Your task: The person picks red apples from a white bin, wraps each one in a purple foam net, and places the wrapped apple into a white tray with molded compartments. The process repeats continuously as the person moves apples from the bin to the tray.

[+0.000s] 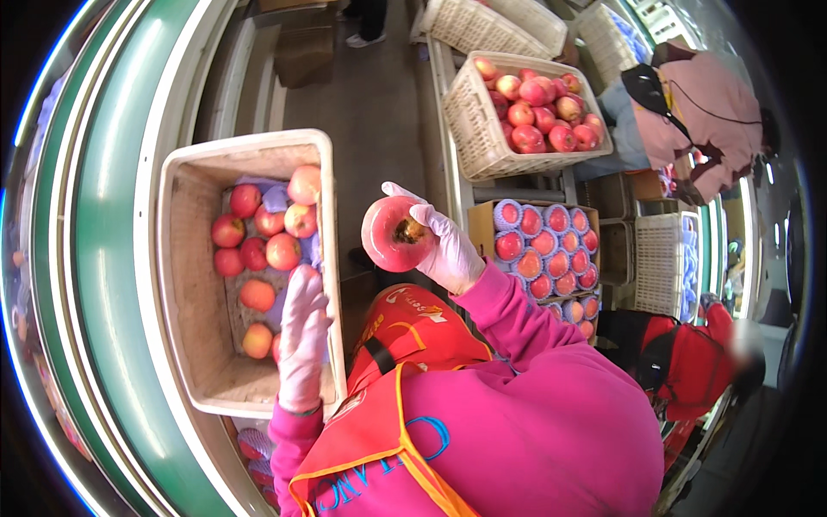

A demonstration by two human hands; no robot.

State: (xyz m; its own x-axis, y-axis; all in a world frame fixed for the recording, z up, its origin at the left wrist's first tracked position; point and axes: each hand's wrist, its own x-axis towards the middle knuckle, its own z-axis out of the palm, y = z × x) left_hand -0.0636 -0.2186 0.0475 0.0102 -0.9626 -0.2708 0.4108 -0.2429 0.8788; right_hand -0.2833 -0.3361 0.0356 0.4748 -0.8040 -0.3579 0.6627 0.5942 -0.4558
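My right hand (450, 252), in a pale glove, grips a red apple (388, 231) in front of my body. A dark brown blemished patch shows at the hollow of that apple, turned up toward me. My left hand (302, 345), gloved too, is over the right side of a dirty white plastic crate (191, 284), its fingers stretched out toward the far end. Several red and yellowish apples (282, 252) lie loose inside the crate on bluish padding. One apple is partly hidden by my left fingertips, another by the side of that hand.
A green conveyor belt (112, 215) runs along the left. To the right stand a cream crate heaped with apples (534, 112) and a cardboard box (482, 228) of apples in foam nets. Two people, one in a pink top (702, 112), one in red (702, 362), are farther right.
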